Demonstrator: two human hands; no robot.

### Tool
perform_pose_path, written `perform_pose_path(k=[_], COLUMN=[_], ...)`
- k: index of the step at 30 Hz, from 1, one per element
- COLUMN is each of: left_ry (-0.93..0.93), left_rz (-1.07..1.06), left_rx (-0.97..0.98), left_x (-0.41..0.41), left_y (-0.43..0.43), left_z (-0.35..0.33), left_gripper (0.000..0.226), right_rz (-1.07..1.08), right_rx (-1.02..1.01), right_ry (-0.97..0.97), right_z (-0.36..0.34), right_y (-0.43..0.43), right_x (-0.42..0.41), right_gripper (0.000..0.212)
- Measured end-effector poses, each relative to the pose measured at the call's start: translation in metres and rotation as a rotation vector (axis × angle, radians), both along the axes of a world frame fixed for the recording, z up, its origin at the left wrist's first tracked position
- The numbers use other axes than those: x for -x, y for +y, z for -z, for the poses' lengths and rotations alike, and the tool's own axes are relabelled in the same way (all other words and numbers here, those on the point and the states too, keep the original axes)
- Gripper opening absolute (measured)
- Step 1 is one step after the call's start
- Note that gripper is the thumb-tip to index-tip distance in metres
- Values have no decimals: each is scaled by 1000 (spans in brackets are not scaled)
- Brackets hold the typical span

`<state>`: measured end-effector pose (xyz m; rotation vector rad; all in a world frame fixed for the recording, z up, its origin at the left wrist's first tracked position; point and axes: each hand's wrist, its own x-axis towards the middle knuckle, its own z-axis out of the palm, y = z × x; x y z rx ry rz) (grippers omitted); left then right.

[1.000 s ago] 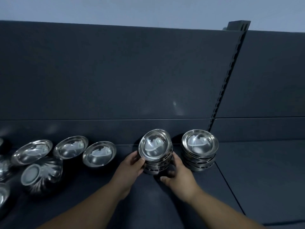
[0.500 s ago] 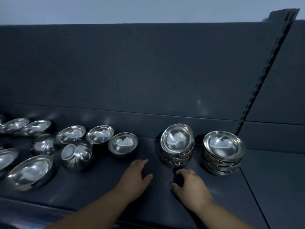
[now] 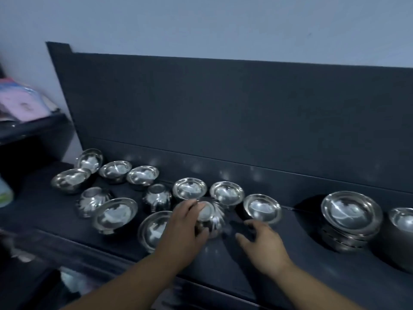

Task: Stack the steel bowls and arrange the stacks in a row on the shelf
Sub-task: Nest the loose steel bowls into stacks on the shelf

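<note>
Several loose steel bowls lie scattered on the dark shelf [image 3: 279, 260], some upright, some tipped or upside down. My left hand [image 3: 185, 229] wraps over an overturned bowl [image 3: 212, 217] near the shelf's middle, thumb and fingers around its sides. My right hand [image 3: 262, 245] hovers just right of that bowl, fingers spread and empty. An upright bowl [image 3: 262, 208] sits behind my right hand. A finished stack of bowls [image 3: 349, 219] stands at the right, and a second stack [image 3: 402, 222] is cut off by the frame's right edge.
The shelf's dark back panel [image 3: 223, 113] rises behind the bowls. A lower shelf at the far left holds pink and blue packaged goods [image 3: 20, 104]. The shelf's front edge [image 3: 93, 251] runs diagonally below the bowls.
Both hands left the stack they had set down and moved left. My left hand has closed over an overturned bowl. The view has swung left, showing more loose bowls.
</note>
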<state>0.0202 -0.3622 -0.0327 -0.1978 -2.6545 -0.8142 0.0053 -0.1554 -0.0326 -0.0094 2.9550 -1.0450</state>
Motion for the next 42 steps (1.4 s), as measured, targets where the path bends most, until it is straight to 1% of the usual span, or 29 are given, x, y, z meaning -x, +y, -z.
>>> perform_pose_path(k=[2,5,7,10,12,14,15,16,18,19,21,23,24,26,29,31,34,36,38,41,42], left_ry=[-21,-145,-203,-325,-402,-463,-490,-514,-556,-570,-588,-598,-602,-606,-615,-631,-675,-708,-748,-785,-787], left_rz=[-62,-95,-99,-70,-65,-90,-103,-118,-146,-156,-171,-181,-185,-184,-162,-136,-92,-70,-61,-79,-85], left_rx=[-3,-46,-88,-163,-230,-301,-326,-343,-377,-395,-413,-422,-439,-493,-560,-618,-725,-771,-814,-855,-851], left_x=[-2,-6,-8,-9,-6,-2,0,1,4,6,12,17,19,24,33,39,46,49,51,51,51], left_y=[-41,-85,-102,-110,-110,-110,-110,-110,-109,-109,-107,-104,-101,-96,-81,-66,-42,-29,-19,-7,-5], left_z=[-2,4,12,17,20,20,21,21,22,23,24,25,25,26,25,22,20,21,21,14,12], left_gripper=[70,62,60,50,42,42,44,47,49,48,45,43,42,40,36,40,45,46,44,31,32], right_rz=[79,246,341,423,448,454,441,423,374,354,302,254,222,121,-67,-190,-358,-462,-531,-585,-603], right_rx=[78,249,410,657,748,827,843,865,901,927,1026,1127,1127,1008,740,514,134,-84,-209,-267,-289], right_ry=[15,-3,-84,-191,-277,-372,-422,-462,-513,-529,-538,-523,-501,-425,-229,-89,131,255,301,346,367], right_z=[-3,-5,-2,7,7,7,9,10,11,12,12,7,4,-6,-21,-27,-28,-24,-20,-15,-14], right_y=[-34,-66,-77,-85,-87,-86,-85,-82,-78,-76,-71,-67,-66,-62,-51,-40,-23,-11,-3,5,5], right_x=[6,14,16,21,24,28,31,34,38,39,41,44,44,43,42,41,39,36,32,26,25], right_gripper=[52,58,64,87,88,91,87,74,31,16,4,7,10,10,11,14,13,20,24,23,22])
